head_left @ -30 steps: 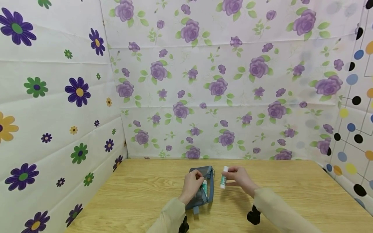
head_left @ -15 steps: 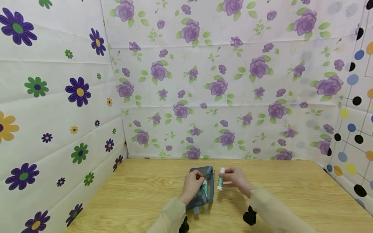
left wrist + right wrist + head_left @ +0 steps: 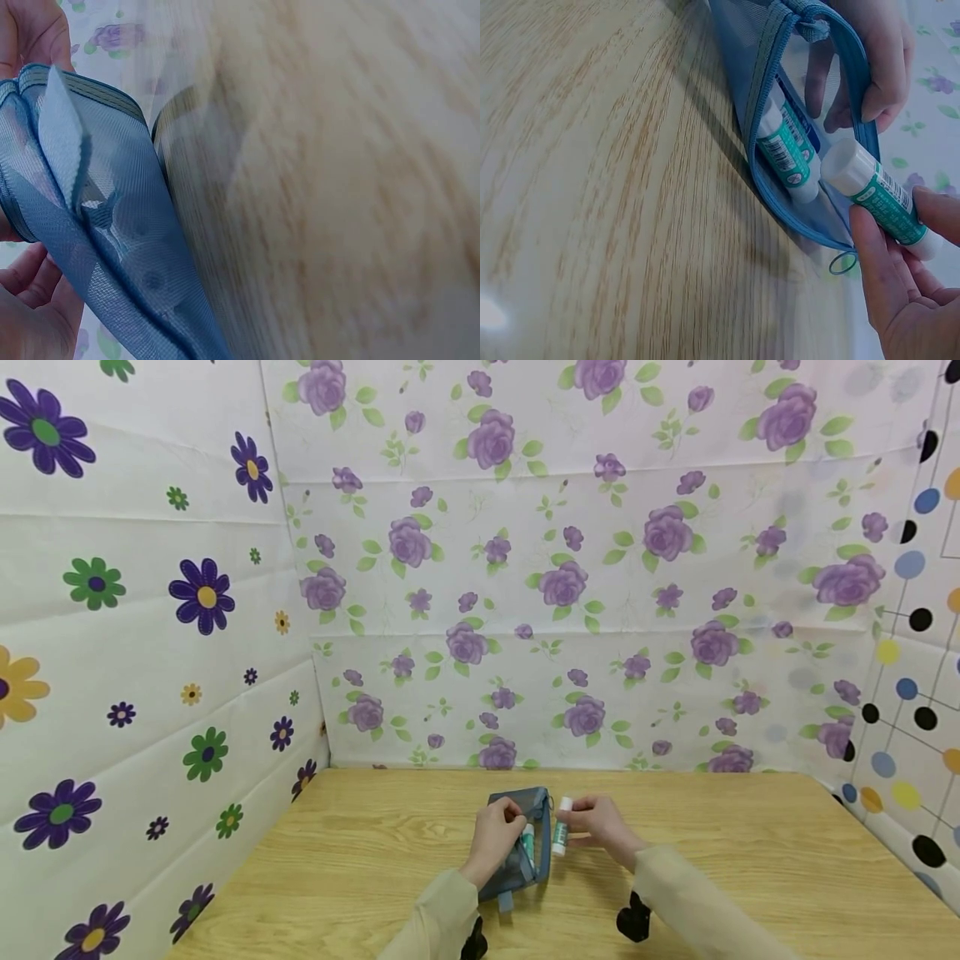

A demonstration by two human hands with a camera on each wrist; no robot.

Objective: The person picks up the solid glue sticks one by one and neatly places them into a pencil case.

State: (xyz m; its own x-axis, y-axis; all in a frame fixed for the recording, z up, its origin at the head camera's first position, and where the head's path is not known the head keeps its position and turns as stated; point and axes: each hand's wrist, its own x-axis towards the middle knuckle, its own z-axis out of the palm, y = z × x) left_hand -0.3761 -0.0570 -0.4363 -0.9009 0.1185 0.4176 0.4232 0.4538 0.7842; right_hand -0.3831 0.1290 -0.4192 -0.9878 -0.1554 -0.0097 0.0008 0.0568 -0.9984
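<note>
A blue mesh zip pouch (image 3: pixel 516 878) lies on the table with its zipped mouth spread open towards the right. My left hand (image 3: pixel 493 837) pinches the upper edge of that mouth, fingers hooked over the zip in the right wrist view. My right hand (image 3: pixel 606 827) holds a white-and-green glue stick (image 3: pixel 889 204) between thumb and fingers, just outside the opening. Inside the pouch, a glue stick (image 3: pixel 786 154) lies alongside another one (image 3: pixel 801 124) partly hidden behind it. Round ends show faintly through the mesh in the left wrist view.
The wooden table (image 3: pixel 360 835) extends around the pouch on all sides. Flower-printed cloth (image 3: pixel 450 568) hangs behind it, with patterned cloth at both sides too. A small cord loop (image 3: pixel 843 262) hangs at the pouch's zip end.
My right hand has moved left with the glue stick, from well right of the pouch to right beside its mouth. The left hand and pouch have stayed in place.
</note>
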